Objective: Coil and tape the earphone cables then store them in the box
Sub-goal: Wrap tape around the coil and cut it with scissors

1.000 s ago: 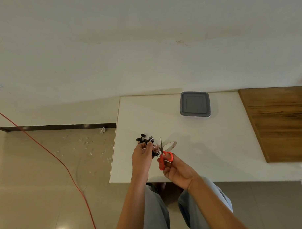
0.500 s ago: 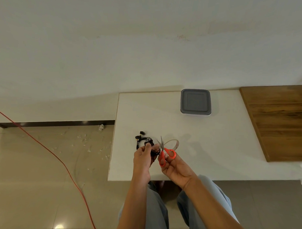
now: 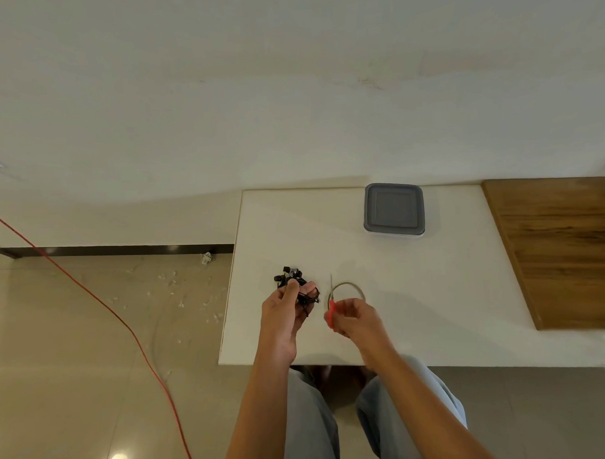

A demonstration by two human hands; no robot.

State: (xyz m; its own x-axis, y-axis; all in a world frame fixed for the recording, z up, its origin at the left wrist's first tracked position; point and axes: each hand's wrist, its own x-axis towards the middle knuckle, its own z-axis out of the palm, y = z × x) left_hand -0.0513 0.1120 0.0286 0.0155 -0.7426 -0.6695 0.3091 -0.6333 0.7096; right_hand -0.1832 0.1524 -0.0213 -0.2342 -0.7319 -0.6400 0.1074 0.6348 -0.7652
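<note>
Earphone coil pinched in left hand; right hand grips scissors, just beside.

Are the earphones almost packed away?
About halfway. The earphones are coiled in the left hand. The right hand holds scissors and a tape roll; whether tape is on the coil, I cannot tell. Still to do: the box sits lidded, the earphones not yet inside.

- The white rectangular counter looks smooth and matt.
- The brown wooden board shows streaked grain.
- The grey square plastic box has a matt lid.
- The beige tiled floor is glossy.
- The orange-handled scissors have plastic grips and a metal blade.
- The black coiled earphone cables look matt.
</note>
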